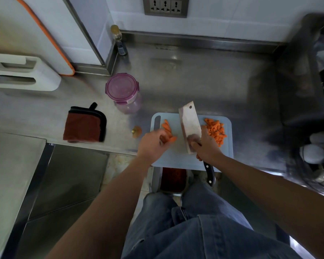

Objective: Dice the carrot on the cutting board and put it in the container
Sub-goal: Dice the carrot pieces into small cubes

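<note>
Carrot strips (168,130) are laid at the left of the cutting board (178,158), and one heap of diced carrot (216,130) at its right, well apart, with one cleaver (190,126) held between them. The near ends of the strips are covered by the left hand (152,144), whose fingers are curled down onto them, so the strips cannot be counted. The cleaver's handle is clenched by the fingers of the right hand (207,145) just below the blade; the blade is blurred there, and whether its edge meets the board cannot be told. The board's near edge is set at the front edge of the bench (204,81), with bare steel behind it. One container (123,91), its purple lid on, stands beyond the board's far left corner. One carrot stub (137,131) and one folded brown cloth (84,126) lie to the left.
</note>
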The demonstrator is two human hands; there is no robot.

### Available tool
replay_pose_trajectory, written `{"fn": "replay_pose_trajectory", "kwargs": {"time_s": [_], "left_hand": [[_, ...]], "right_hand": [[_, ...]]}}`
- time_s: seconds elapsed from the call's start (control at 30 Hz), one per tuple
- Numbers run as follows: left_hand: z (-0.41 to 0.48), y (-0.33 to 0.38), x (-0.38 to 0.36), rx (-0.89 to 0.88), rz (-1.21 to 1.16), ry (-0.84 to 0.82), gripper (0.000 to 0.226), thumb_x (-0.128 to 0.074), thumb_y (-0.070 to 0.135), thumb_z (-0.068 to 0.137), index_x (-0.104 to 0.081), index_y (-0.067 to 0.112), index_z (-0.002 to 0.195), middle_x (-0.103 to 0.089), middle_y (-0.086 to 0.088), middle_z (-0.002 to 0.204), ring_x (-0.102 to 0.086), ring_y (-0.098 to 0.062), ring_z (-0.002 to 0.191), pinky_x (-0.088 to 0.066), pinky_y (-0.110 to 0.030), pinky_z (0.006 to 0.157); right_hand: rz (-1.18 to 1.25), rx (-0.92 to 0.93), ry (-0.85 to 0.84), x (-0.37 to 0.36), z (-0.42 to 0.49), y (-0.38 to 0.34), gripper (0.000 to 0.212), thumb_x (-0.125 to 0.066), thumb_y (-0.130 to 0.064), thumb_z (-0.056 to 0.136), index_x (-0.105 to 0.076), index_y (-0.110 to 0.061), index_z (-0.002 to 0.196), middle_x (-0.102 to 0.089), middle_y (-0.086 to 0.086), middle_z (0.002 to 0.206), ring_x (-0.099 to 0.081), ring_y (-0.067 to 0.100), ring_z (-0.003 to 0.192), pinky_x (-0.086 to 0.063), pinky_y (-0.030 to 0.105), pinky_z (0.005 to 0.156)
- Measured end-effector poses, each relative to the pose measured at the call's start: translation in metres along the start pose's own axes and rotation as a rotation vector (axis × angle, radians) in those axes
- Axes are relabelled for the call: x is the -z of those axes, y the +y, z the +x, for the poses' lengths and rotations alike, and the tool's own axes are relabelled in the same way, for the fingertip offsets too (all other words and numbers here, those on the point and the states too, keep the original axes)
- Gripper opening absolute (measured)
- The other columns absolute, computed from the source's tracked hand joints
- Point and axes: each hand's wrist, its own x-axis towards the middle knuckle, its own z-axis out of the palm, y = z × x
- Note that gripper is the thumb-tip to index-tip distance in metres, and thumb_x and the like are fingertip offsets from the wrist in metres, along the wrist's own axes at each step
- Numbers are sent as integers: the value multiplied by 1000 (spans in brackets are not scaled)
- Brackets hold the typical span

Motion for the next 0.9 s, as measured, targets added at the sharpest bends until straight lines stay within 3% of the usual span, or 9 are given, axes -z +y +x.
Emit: {"fn": "replay_pose_trajectory", "kwargs": {"time_s": [0.07, 0.13, 0.23, 0.33, 0.47, 0.53, 0.6, 0.77, 0.9], "left_hand": [[0, 8, -2, 78, -233, -5, 21, -76, 37, 83, -65, 20, 76, -67, 12, 71, -59, 2, 62, -45, -15, 62], [3, 15, -6, 141, -352, -14, 20, -77, 27, 83, -62, 22, 72, -64, 12, 67, -55, 2, 56, -43, -16, 58], [8, 22, -16, 187, -394, -15, 10, -75, 20, 85, -67, 14, 87, -62, 8, 69, -54, -6, 61, -45, -24, 62], [10, 32, -31, 214, -387, -15, 22, -70, 18, 89, -69, 9, 108, -68, -2, 84, -57, -12, 70, -49, -31, 69], [12, 42, -48, 287, -388, 9, 6, -71, 24, 88, -69, 21, 83, -62, 5, 65, -56, -15, 64, -51, -33, 68], [15, 43, -55, 324, -351, 19, 18, -71, 29, 88, -66, 28, 71, -59, 6, 59, -57, -18, 64, -53, -35, 70], [17, 43, -59, 355, -294, 15, 19, -71, 35, 88, -68, 26, 71, -60, 6, 61, -62, -21, 69, -54, -35, 72], [18, 43, -67, 411, -196, 44, 33, -65, 49, 88, -75, 18, 80, -66, 4, 70, -67, -19, 76, -52, -30, 71], [17, 48, -67, 441, -83, 64, 36, -60, 47, 92, -74, 15, 82, -62, 3, 74, -57, -17, 74, -41, -28, 70]], "right_hand": [[-26, -2, 21, 3, -1, 4, 30, -50, -14, 98, -33, -14, 122, -60, 10, 89, -61, 21, 57, -53, 31, 46], [-49, -3, 60, 8, -2, 9, 25, -49, -13, 97, -36, -12, 118, -61, 13, 88, -64, 27, 62, -57, 43, 53], [-72, 14, 129, 15, -4, 14, 35, -50, -13, 94, -35, -11, 126, -61, 17, 92, -64, 34, 71, -57, 51, 61], [-99, 42, 171, 22, -8, 19, 43, -50, -13, 93, -32, -15, 132, -61, 15, 96, -62, 33, 74, -56, 48, 65], [-125, 76, 127, 28, -17, 24, 48, -48, -14, 93, -30, -21, 137, -62, 6, 89, -62, 23, 67, -56, 44, 60], [-161, 103, 101, 30, -20, 28, 42, -49, -14, 94, -35, -14, 133, -59, 2, 86, -57, 17, 64, -48, 35, 55], [-201, 124, 88, 31, -22, 29, 37, -50, -13, 94, -37, -11, 128, -59, 4, 87, -55, 18, 68, -42, 32, 56], [-202, 140, 56, 33, -21, 35, 34, -50, -16, 94, -37, -16, 125, -64, 8, 93, -60, 23, 76, -51, 39, 64], [-221, 151, 50, 38, -19, 37, 34, -50, -17, 94, -38, -18, 125, -63, 7, 89, -60, 24, 75, -51, 39, 64]]}}
